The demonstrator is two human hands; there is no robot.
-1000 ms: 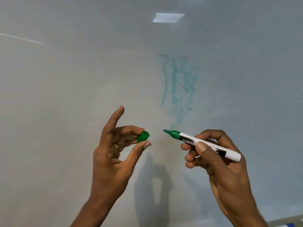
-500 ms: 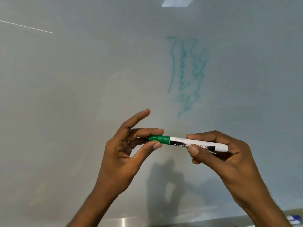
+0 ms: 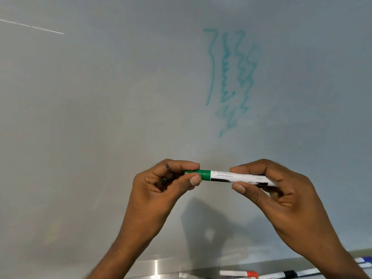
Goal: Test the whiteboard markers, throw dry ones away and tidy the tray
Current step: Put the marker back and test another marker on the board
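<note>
Capping appears to be the step in hand. The left hand (image 3: 161, 190) pinches the green cap (image 3: 203, 175) between thumb and forefinger, with the other fingers curled toward the palm. The right hand (image 3: 281, 194) grasps the white barrel of the marker (image 3: 237, 177), thumb below and fingers above. The marker lies level between both hands, in front of the board (image 3: 100, 117) and well above the tray (image 3: 157, 268).

Procedure: press cap and barrel together along one straight line. Avoid pushing at an angle. A skewed cap can crush the tip or sit loose, and a loose cap lets the ink dry. Push until the cap meets the barrel shoulder; a click is the likely sign. Whether the cap is fully seated cannot be told from this view.

Materials: the barrel is a smooth, rigid plastic cylinder, white with a black printed label. It probably slips in a slack grip, so hold it firmly. The cap is short, round green plastic. The board is glossy, pale grey and reflective. The scribble (image 3: 233, 77) is pale teal, a set of streaky zigzags, thin in places. This suggests weak ink, so judge the marker with care before sorting.

The tray is a metallic-looking ledge under the board. A red marker (image 3: 239, 273), a black marker (image 3: 289, 274) and a blue marker (image 3: 364, 259) lie on it on their sides.
</note>
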